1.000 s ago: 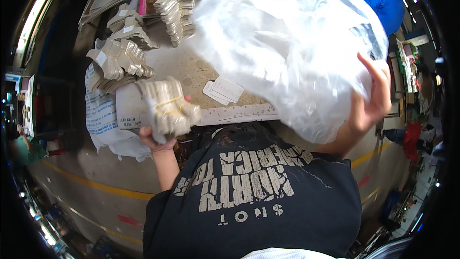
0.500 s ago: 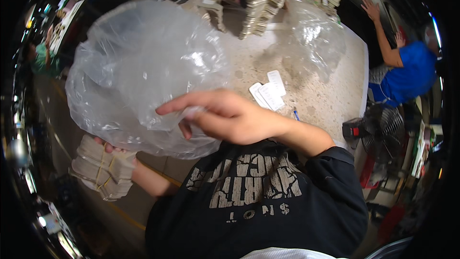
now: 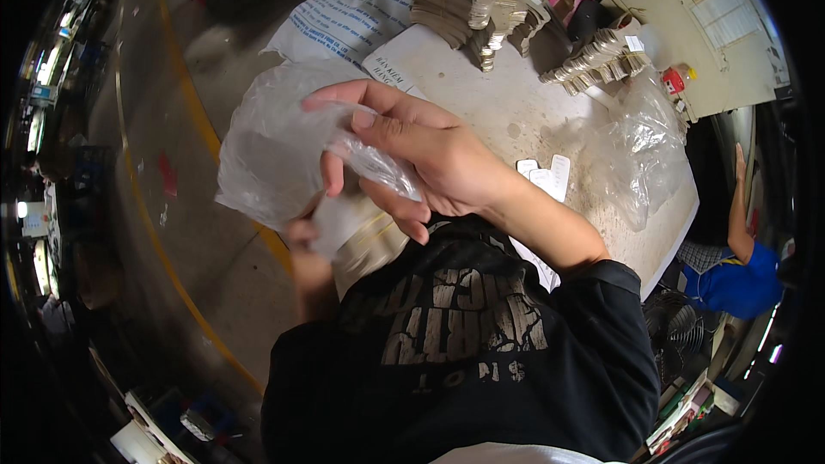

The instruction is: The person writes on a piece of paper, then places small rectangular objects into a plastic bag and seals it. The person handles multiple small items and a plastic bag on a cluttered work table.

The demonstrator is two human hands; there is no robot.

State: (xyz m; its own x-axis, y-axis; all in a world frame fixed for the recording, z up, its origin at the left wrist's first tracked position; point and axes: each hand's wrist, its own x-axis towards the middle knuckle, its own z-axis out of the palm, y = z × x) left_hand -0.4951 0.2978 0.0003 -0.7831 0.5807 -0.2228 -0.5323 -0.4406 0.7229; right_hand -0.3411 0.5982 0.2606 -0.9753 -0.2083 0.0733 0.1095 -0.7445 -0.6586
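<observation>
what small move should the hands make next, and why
Probably spread the clear plastic bag wider with the right hand: its film is bunched between thumb and fingers, while the blurred left hand seems to hold the banded bundle close by, apparently outside the bag.

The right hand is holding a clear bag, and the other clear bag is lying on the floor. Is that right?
Not quite: the spot for the other bag is wrong. The head view shows it lying on the table. The right hand is indeed holding a clear bag.
</observation>
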